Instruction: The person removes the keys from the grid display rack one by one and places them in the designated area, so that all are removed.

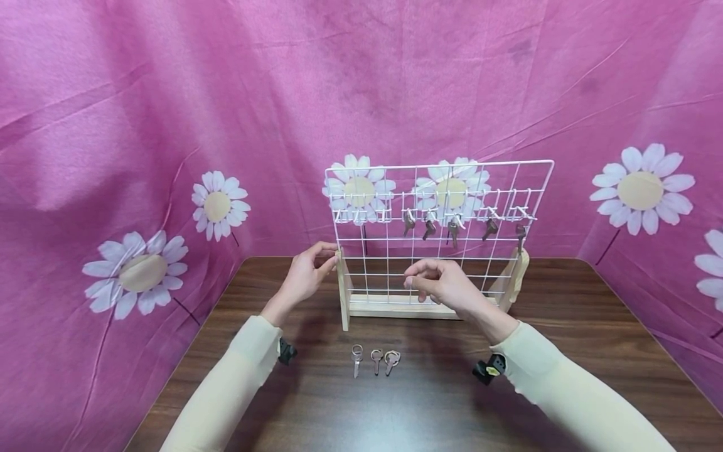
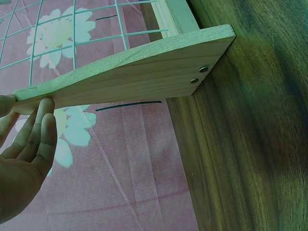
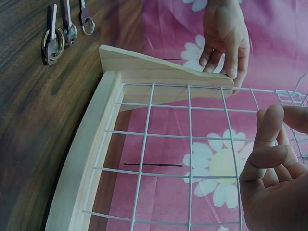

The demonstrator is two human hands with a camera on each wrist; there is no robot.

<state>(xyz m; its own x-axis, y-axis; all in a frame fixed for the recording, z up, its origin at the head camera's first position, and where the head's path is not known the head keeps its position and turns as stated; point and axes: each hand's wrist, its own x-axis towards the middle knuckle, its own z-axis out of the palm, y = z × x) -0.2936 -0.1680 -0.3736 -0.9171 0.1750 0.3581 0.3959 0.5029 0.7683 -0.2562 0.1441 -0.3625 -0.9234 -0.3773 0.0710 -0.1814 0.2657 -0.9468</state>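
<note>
Rack (image 1: 395, 309): white wire, pale wood | left hand (image 1: 305, 274): pinches its side (image 2: 134, 79) | right hand (image 1: 449, 290): loosely bent, holds nothing

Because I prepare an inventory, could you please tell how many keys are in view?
8. Three keys lie side by side on the table, before the rack; five more keys hang in a row high on the rack. The right hand may hide another.

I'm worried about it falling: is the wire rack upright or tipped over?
Upright: the wire rack stands on the table, wooden base down, with keys hanging near its top.
</note>
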